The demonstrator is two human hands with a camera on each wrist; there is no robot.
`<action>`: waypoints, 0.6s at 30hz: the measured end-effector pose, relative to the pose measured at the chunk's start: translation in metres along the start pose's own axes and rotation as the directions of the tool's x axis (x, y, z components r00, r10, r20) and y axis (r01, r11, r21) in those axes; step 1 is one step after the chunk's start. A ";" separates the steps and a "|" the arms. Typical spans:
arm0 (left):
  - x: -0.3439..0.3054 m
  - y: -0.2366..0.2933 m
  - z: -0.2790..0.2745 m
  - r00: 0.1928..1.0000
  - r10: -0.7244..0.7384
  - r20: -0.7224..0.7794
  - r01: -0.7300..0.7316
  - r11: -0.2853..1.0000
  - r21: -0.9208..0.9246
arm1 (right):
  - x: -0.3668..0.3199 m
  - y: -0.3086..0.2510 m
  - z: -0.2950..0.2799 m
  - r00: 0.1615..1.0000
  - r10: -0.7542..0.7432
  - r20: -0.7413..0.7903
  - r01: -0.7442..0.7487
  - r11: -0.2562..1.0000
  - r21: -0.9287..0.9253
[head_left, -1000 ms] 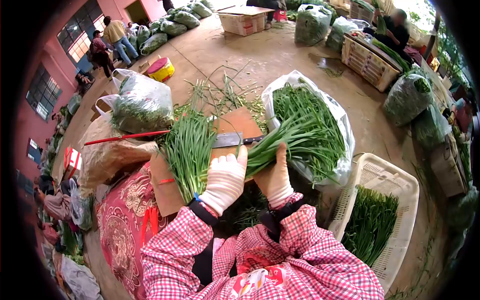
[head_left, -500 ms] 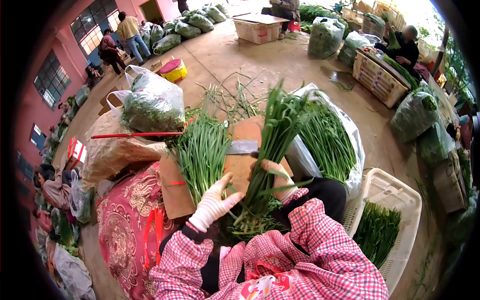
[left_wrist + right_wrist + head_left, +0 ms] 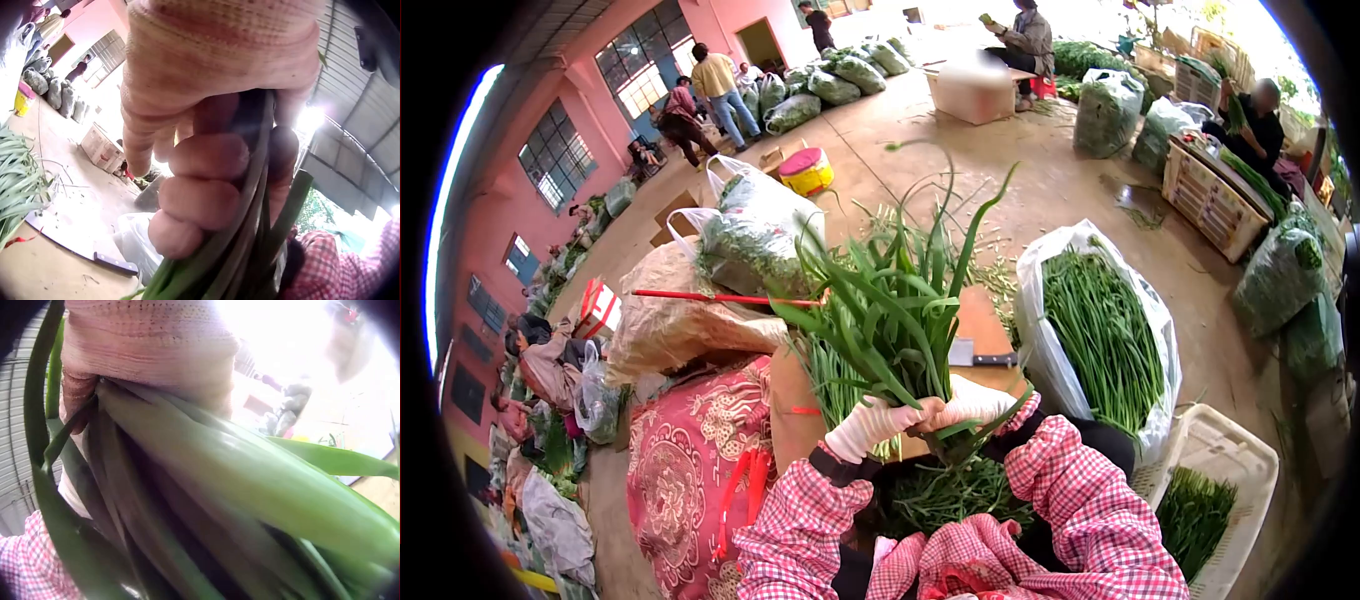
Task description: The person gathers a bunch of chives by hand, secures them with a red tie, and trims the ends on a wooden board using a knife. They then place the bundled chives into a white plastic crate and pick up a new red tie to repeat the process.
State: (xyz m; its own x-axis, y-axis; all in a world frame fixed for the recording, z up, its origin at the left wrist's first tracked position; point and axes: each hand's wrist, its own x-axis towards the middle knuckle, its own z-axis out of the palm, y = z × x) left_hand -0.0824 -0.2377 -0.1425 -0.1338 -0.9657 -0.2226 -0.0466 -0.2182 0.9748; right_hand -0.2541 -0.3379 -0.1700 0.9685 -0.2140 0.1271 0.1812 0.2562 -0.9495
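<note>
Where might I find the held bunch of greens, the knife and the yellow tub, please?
Held bunch of greens (image 3: 905,335): head view, on its leaves.
Knife (image 3: 996,359): head view, on its handle.
Yellow tub (image 3: 809,183): head view, on its side.

Layout about the held bunch (image 3: 900,330), 12 o'clock pointing away from the person. Knife (image 3: 990,359): 3 o'clock, on the board (image 3: 980,315). Open bag (image 3: 1168,350), with stalks (image 3: 1100,340) inside: 3 o'clock, beyond the knife. Crate (image 3: 1262,490), holding greens (image 3: 1197,515): 4 o'clock. Cloth (image 3: 690,430): 8 o'clock. Sack (image 3: 650,330): 9 o'clock. Filled bag (image 3: 780,225): 10 o'clock. Bucket (image 3: 807,180): 11 o'clock, behind it.
</note>
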 end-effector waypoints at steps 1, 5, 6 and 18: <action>0.001 0.005 -0.004 1.000 0.002 -0.011 -0.001 0.999 0.045 | 0.006 -0.012 -0.001 1.000 -0.017 0.014 0.017 0.999 -0.030; 0.011 0.017 -0.015 0.940 0.341 0.018 -0.327 0.883 0.337 | 0.031 -0.012 -0.028 0.995 -0.030 0.092 0.044 0.989 -0.145; 0.012 0.025 -0.012 0.964 0.254 -0.072 -0.236 0.952 0.197 | 0.035 -0.015 -0.033 0.994 -0.012 0.105 0.029 0.987 -0.157; 0.036 0.009 -0.023 0.989 0.140 -0.040 -0.102 0.862 0.497 | 0.025 0.010 -0.048 0.999 0.031 0.024 -0.028 0.994 -0.108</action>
State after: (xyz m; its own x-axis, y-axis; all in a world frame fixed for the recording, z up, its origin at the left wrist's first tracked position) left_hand -0.0644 -0.2775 -0.1417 -0.0994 -0.9916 -0.0833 -0.5182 -0.0199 0.8550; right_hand -0.2364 -0.3860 -0.1901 0.9774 -0.1838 0.1046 0.1345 0.1587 -0.9781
